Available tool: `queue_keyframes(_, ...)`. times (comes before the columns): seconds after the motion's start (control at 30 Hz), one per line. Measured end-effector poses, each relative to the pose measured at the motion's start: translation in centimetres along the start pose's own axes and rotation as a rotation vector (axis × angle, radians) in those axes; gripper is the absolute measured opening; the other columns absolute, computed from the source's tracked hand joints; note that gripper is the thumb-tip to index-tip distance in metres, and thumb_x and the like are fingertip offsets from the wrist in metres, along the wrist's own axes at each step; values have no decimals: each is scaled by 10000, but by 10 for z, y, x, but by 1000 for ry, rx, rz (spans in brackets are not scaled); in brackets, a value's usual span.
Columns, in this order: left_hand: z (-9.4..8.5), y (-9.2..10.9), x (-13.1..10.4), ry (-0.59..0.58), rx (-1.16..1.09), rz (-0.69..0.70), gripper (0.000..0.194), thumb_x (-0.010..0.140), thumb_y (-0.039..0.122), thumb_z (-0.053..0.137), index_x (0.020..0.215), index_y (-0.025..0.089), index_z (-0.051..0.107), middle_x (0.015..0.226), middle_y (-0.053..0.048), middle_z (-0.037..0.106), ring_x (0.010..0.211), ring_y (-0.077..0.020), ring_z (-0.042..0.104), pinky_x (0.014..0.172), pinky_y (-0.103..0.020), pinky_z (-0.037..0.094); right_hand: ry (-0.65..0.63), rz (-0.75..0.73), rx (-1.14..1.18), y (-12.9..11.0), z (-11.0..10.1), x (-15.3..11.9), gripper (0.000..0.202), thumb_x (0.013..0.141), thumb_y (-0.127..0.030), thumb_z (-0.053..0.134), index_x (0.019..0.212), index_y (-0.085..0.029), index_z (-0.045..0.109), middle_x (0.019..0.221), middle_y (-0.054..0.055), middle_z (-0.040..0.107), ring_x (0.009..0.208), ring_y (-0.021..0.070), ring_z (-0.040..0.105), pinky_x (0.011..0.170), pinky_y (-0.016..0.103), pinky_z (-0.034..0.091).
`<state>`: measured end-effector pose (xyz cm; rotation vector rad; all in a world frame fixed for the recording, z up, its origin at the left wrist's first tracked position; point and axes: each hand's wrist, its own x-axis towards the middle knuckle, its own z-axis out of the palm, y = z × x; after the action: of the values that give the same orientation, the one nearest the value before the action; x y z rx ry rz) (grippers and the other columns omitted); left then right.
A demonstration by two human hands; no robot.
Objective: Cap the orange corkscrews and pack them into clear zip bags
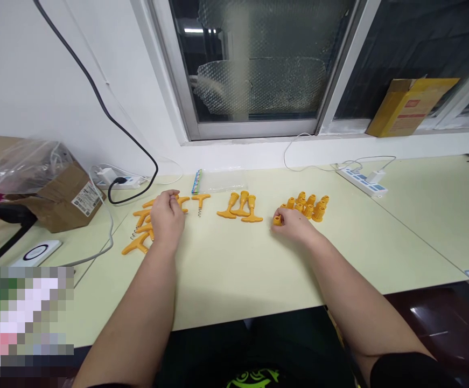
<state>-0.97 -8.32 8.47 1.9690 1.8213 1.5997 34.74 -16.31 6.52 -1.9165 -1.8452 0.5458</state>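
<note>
Pale table (234, 269), window (258, 86), left hand (167, 218) at corkscrews (136, 246), right hand (293, 223) holding cap (277, 221)

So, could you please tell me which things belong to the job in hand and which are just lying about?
Job in hand, apparently:
yellow corkscrews around the left hand, some with spirals showing
three sleeved corkscrews
grouped yellow sleeves
one yellow sleeve held by the right hand

Just lying about, apparently:
cardboard box
black cable
power strips
white pad with black ring
yellow carton

The single view looks forward and down from the wearer's head, close over the table (234, 275) (quite wide), facing a window (258, 81).
</note>
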Motion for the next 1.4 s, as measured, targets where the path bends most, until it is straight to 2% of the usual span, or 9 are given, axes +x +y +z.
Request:
queue_keyframes(0.17, 12, 5, -3, 49, -462, -146, 254, 895, 342, 712, 1099, 209, 639, 971, -31, 652, 802, -144, 624, 724, -265, 518, -26, -136, 243, -6, -2, -2, 158, 746, -246, 654, 903, -227, 669, 683, -49, 507, 650, 152, 488, 611, 278, 357)
queue_keyframes(0.27, 26, 14, -9, -72, -877, -333, 402, 772, 333, 823, 1081, 226, 590, 869, 10, 598, 706, -108, 591, 535, -188, 407, -7, -219, 317, -10, 2, -3, 224, 748, -214, 632, 955, -213, 716, 721, -43, 482, 664, 145, 454, 633, 277, 363)
queue_keyframes(0.37, 37, 27, -22, -219, -1100, -489, 445, 723, 299, 860, 1068, 233, 588, 826, 24, 581, 734, -108, 611, 522, -166, 378, 31, -330, 336, -12, 10, -3, 370, 744, -165, 623, 1090, -213, 745, 868, 1, 539, 751, 163, 508, 706, 294, 421)
queue_keyframes(0.47, 43, 41, -37, -337, -1135, -543, 406, 765, 296, 832, 1102, 237, 615, 851, 18, 587, 798, -115, 638, 554, -171, 400, 41, -424, 335, -12, 17, -2, 472, 763, -138, 620, 1212, -234, 728, 971, 34, 552, 843, 187, 559, 770, 315, 460)
queue_keyframes(0.63, 46, 53, -53, -476, -1177, -567, 340, 850, 325, 753, 1150, 244, 616, 848, 6, 590, 861, -141, 660, 548, -189, 390, 63, -410, 367, -15, 22, -3, 438, 765, -132, 616, 1184, -229, 700, 1058, 59, 594, 919, 206, 587, 778, 314, 475)
queue_keyframes(0.77, 47, 53, -54, -539, -1230, -585, 350, 872, 369, 738, 1177, 256, 607, 900, -17, 626, 955, -181, 686, 552, -205, 398, 84, -403, 458, -17, 24, -2, 372, 754, -142, 613, 1113, -228, 660, 1097, 60, 629, 974, 213, 606, 783, 307, 483)
queue_keyframes(0.9, 49, 51, -57, -606, -1276, -634, 389, 892, 412, 750, 1222, 251, 620, 949, -22, 649, 1020, -195, 687, 699, -248, 521, 84, -386, 560, -17, 25, -1, 282, 774, -183, 631, 1053, -223, 621, 1107, 57, 644, 962, 204, 621, 811, 317, 497)
queue_keyframes(1.23, 51, 61, -72, -734, -1217, -600, 365, 917, 475, 737, 1153, 243, 583, 943, -19, 698, 957, -166, 680, 864, -322, 590, 3, -469, 721, -21, 35, -2, 238, 862, -260, 670, 1093, -238, 620, 1115, 51, 640, 1006, 205, 649, 924, 362, 527)
queue_keyframes(1.4, 48, 67, -75, -809, -1234, -765, 387, 834, 244, 839, 1042, 225, 513, 1051, -48, 756, 961, -152, 742, 968, -324, 593, 96, -603, 612, -22, 39, 1, 164, 874, -223, 671, 1035, -251, 665, 1101, 76, 671, 1081, 242, 652, 950, 412, 533)
